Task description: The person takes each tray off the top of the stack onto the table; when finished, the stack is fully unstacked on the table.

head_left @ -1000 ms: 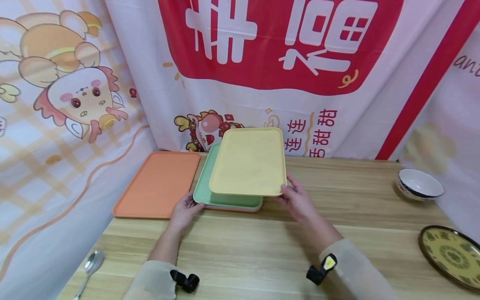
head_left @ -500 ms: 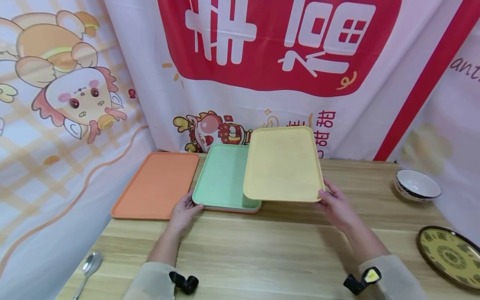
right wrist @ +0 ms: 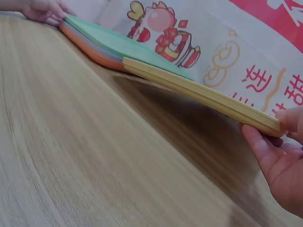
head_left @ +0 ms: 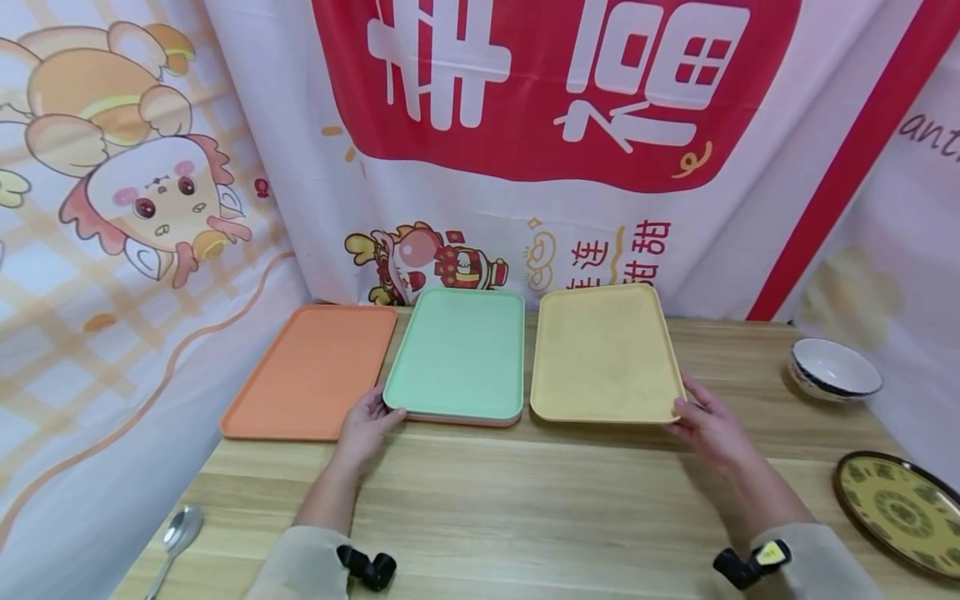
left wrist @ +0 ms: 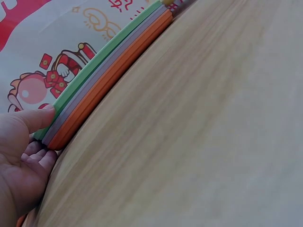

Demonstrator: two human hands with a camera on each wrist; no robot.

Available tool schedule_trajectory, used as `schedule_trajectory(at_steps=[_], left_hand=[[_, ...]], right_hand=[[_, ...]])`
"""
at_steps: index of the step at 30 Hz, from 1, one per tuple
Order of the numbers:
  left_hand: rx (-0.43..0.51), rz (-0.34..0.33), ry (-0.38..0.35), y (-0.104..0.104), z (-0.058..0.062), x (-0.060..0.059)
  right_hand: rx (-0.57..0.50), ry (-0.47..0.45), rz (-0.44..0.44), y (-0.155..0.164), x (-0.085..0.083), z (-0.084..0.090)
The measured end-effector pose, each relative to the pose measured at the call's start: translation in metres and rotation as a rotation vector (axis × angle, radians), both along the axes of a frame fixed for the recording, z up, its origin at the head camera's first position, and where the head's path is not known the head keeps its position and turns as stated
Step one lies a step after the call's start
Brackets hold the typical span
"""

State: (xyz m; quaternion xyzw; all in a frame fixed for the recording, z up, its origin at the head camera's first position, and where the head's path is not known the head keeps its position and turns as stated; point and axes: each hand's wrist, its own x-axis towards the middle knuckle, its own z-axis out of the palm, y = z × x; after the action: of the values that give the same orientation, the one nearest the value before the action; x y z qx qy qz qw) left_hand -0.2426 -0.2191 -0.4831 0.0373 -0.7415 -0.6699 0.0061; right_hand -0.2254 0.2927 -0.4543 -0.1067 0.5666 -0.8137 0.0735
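My right hand (head_left: pixel 705 425) grips the near right corner of a yellow tray (head_left: pixel 603 354), thumb on top and fingers beneath. In the right wrist view the yellow tray (right wrist: pixel 203 92) hangs just above the wooden table (head_left: pixel 525 500), with a shadow under it and my right hand (right wrist: pixel 279 151) at its corner. To its left is a green tray (head_left: pixel 457 350) topping a small stack. My left hand (head_left: pixel 366 421) holds that stack's near left corner. The left wrist view shows my left hand (left wrist: pixel 23 151) with the thumb on the green tray (left wrist: pixel 102 59), over lilac and orange layers.
A single orange tray (head_left: pixel 307 371) lies left of the stack. A white bowl (head_left: pixel 836 371) and a patterned yellow plate (head_left: pixel 896 508) sit at the right edge, and a metal spoon (head_left: pixel 178 533) at the near left corner. A printed cloth backdrop (head_left: pixel 525 125) hangs behind.
My right hand carried the yellow tray from over the green stack to the right and lowered it beside the stack. My left hand stayed on the stack's corner.
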Motion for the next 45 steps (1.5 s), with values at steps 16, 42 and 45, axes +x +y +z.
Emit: schedule_trajectory(at_steps=[16, 42, 45], left_hand=[[-0.016, 0.018, -0.020, 0.002, -0.001, 0.001], [-0.007, 0.020, -0.004, 0.002, 0.000, 0.004], [-0.017, 0.027, -0.004, 0.003, -0.001, 0.004]], right_hand=[[0.144, -0.063, 0.029, 0.004, -0.014, -0.020], [0.586, -0.086, -0.150, -0.008, -0.020, -0.028], [0.715, -0.051, -0.171, -0.010, -0.020, -0.023]])
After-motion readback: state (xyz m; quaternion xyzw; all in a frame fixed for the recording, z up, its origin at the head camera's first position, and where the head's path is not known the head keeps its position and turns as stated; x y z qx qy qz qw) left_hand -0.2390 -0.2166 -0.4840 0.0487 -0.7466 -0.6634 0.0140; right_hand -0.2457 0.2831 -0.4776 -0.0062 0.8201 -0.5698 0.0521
